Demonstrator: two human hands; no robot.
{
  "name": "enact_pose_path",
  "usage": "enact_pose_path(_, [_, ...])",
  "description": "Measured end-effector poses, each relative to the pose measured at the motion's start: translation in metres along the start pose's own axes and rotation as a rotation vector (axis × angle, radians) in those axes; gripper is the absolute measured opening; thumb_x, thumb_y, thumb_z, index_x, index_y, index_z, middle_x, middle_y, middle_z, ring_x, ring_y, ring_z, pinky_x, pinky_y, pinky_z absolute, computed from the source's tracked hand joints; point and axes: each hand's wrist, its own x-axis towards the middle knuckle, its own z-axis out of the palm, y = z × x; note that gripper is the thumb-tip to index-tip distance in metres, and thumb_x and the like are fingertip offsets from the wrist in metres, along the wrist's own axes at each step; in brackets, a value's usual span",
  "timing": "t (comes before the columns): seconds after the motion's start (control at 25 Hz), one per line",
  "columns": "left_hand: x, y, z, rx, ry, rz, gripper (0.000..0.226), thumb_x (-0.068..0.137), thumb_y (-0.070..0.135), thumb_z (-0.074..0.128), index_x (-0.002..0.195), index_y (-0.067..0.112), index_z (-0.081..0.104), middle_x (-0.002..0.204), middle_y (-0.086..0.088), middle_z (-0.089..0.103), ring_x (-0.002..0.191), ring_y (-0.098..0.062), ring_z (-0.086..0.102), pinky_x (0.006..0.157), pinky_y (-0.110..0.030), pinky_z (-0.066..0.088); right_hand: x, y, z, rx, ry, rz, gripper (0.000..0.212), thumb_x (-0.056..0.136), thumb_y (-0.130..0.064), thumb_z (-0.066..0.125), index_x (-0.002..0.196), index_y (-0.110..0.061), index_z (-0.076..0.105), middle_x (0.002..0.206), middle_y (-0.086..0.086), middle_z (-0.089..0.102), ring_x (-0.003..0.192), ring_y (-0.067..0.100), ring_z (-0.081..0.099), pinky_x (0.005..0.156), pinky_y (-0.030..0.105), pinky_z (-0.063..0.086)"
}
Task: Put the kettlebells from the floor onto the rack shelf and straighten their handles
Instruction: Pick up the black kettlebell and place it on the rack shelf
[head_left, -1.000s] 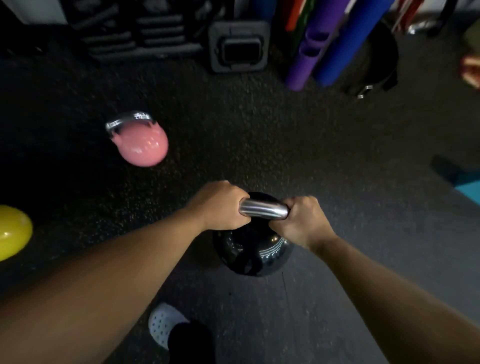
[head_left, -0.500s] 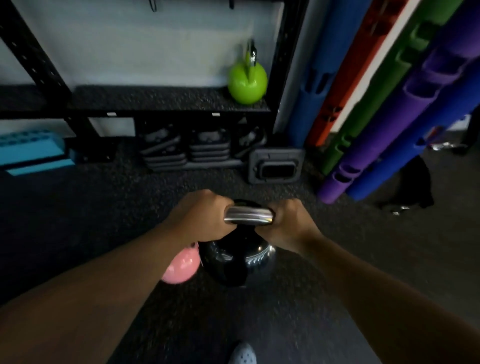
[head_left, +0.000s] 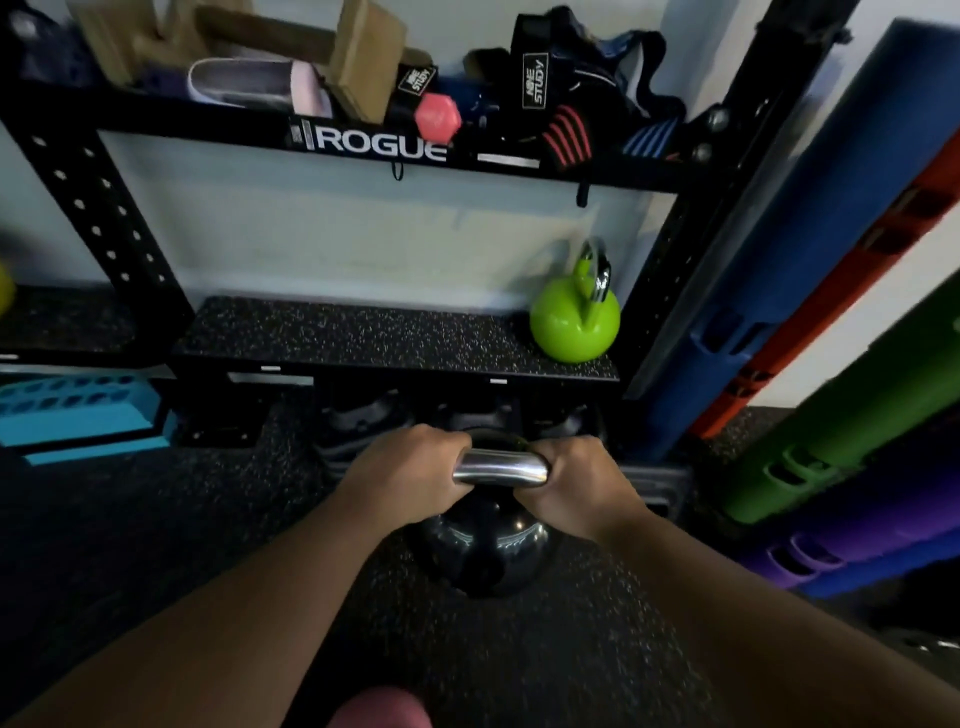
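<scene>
Hands gripping one load: we are holding the black kettlebell (head_left: 485, 551) by its steel handle (head_left: 500, 469), left hand (head_left: 410, 475) on the left end, right hand (head_left: 582, 483) on the right end, fingers of both clamped around the bar. It is hanging between our forearms above the speckled floor (head_left: 182, 519), in front of the black rack (head_left: 374, 145). We are facing the rack shelf (head_left: 363, 332), where a green kettlebell (head_left: 574, 322) is sitting at the right end, handle upright. Coloured rollers (head_left: 831, 260) are leaning just right of the rack.
</scene>
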Motion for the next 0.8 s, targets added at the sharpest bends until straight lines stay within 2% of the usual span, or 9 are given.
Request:
enact_pose_path(0.12, [0.053, -0.041, -0.012, -0.004, -0.010, -0.020, 0.019, 0.083, 0.036, 0.063, 0.073, 0.032, 0.047, 0.059, 0.014, 0.047, 0.052, -0.007, 0.051, 0.046, -0.024, 0.037, 0.072, -0.002, 0.001, -0.018, 0.019, -0.024, 0.002, 0.067, -0.029, 0.062, 0.064, -0.028, 0.063, 0.057, -0.006, 0.064, 0.052, 0.007, 0.060, 0.046, 0.014, 0.038])
enact_pose_path(0.24, [0.107, -0.071, -0.018, 0.001, -0.009, -0.059, 0.006, 0.086, 0.033, 0.062, 0.086, 0.029, 0.058, 0.064, 0.013, 0.052, 0.054, -0.004, 0.052, 0.046, -0.021, 0.036, 0.135, 0.007, 0.002, -0.007, 0.033, -0.048, 0.007, 0.066, -0.025, 0.063, 0.072, -0.028, 0.066, 0.057, -0.008, 0.063, 0.049, 0.004, 0.058, 0.044, 0.006, 0.033])
enact_pose_path(0.32, [0.152, -0.091, -0.013, 0.006, -0.009, -0.083, 0.008, 0.088, 0.028, 0.064, 0.095, 0.026, 0.061, 0.066, 0.013, 0.052, 0.054, -0.001, 0.052, 0.045, -0.017, 0.034, 0.184, 0.022, 0.004, 0.002, 0.061, -0.070, 0.011, 0.067, -0.021, 0.064, 0.075, -0.028, 0.068, 0.057, -0.010, 0.062, 0.048, 0.003, 0.056, 0.044, 0.005, 0.034])
enact_pose_path(0.44, [0.216, -0.120, 0.000, 0.008, 0.003, -0.125, 0.018, 0.088, 0.018, 0.065, 0.105, 0.019, 0.063, 0.075, 0.010, 0.058, 0.057, -0.005, 0.055, 0.047, -0.014, 0.036, 0.261, 0.050, 0.009, -0.044, 0.123, -0.111, 0.009, 0.068, -0.019, 0.067, 0.077, -0.020, 0.071, 0.062, -0.001, 0.069, 0.054, 0.012, 0.060, 0.048, 0.010, 0.036])
enact_pose_path(0.52, [0.259, -0.135, 0.007, 0.045, -0.006, -0.133, 0.020, 0.088, 0.016, 0.065, 0.107, 0.015, 0.062, 0.082, 0.004, 0.062, 0.062, -0.010, 0.057, 0.051, -0.017, 0.039, 0.307, 0.069, 0.012, -0.059, 0.159, -0.116, 0.011, 0.071, -0.017, 0.069, 0.081, -0.017, 0.073, 0.068, 0.004, 0.072, 0.062, 0.021, 0.066, 0.054, 0.018, 0.042])
enact_pose_path(0.64, [0.307, -0.152, 0.011, 0.073, 0.005, -0.163, 0.022, 0.085, 0.016, 0.067, 0.107, 0.016, 0.062, 0.087, 0.000, 0.065, 0.067, -0.014, 0.056, 0.056, -0.023, 0.040, 0.359, 0.088, 0.017, -0.090, 0.200, -0.148, 0.014, 0.072, -0.015, 0.071, 0.086, -0.014, 0.072, 0.076, 0.011, 0.074, 0.075, 0.030, 0.068, 0.062, 0.027, 0.044])
enact_pose_path(0.72, [0.341, -0.160, 0.018, 0.079, -0.005, -0.186, 0.023, 0.085, 0.013, 0.068, 0.107, 0.013, 0.061, 0.089, -0.003, 0.065, 0.070, -0.018, 0.057, 0.060, -0.028, 0.046, 0.392, 0.102, 0.018, -0.072, 0.181, -0.146, 0.013, 0.073, -0.011, 0.068, 0.085, -0.011, 0.068, 0.075, 0.013, 0.071, 0.074, 0.034, 0.066, 0.063, 0.033, 0.047])
enact_pose_path(0.8, [0.368, -0.163, 0.024, 0.068, -0.020, -0.215, 0.023, 0.086, 0.011, 0.066, 0.108, 0.009, 0.060, 0.092, -0.008, 0.066, 0.077, -0.023, 0.062, 0.070, -0.037, 0.053, 0.418, 0.115, 0.019, -0.037, 0.159, -0.123, 0.009, 0.073, -0.007, 0.066, 0.081, -0.011, 0.064, 0.069, 0.010, 0.065, 0.068, 0.032, 0.062, 0.058, 0.030, 0.040])
